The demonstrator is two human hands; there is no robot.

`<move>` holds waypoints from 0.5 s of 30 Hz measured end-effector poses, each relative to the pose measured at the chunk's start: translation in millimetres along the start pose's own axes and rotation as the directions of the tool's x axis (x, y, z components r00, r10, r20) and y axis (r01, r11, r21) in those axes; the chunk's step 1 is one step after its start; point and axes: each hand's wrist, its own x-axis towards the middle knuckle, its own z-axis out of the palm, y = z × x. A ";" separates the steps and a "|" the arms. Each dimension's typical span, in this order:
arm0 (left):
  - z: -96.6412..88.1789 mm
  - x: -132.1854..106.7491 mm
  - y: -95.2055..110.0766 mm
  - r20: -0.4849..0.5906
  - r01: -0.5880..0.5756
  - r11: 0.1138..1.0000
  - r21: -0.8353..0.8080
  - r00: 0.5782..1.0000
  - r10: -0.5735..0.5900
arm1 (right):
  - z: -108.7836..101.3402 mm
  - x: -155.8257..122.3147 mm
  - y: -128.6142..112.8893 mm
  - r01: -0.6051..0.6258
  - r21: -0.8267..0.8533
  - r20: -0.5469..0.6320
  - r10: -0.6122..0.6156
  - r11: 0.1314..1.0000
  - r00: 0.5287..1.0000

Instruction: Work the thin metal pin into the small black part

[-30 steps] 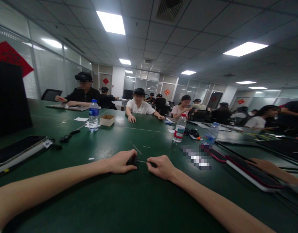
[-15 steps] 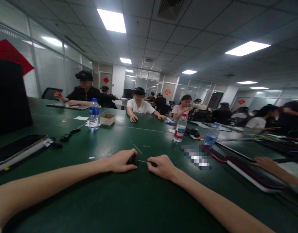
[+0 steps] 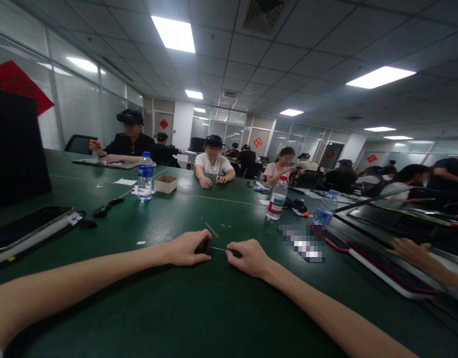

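Observation:
My left hand rests on the green table, its thumb and fingers closed around a small dark block. My right hand is closed on the dark handle of what looks like a small screwdriver. The tool's thin metal shaft lies level and points left, with its tip at the block. Whether the tip sits inside the block or only touches it is too small to tell. Fingers hide most of the block and the handle. A small white scrap lies near my left wrist.
A blue-capped bottle and an open box stand ahead left. Toward the right are a red-capped bottle, another bottle and a co-worker's hand above a tablet-like device. A phone lies at left.
My hands, the block and the tool look unmoved. Across the table, a person's hand has drawn inward. At right, a dark flat panel now stands tilted up beside the co-worker's raised hand.

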 end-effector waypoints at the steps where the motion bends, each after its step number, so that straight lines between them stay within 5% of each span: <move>1: -0.4 -0.2 0.6 0.001 0.003 1.000 -0.001 1.000 -0.003 | 0.1 -0.1 0.0 -0.001 -0.001 0.002 0.001 1.000 1.000; 15: -0.2 -0.1 1.4 -0.004 0.005 1.000 -0.011 1.000 -0.005 | 2.9 -0.1 -0.1 -0.006 -0.030 -0.029 0.005 1.000 1.000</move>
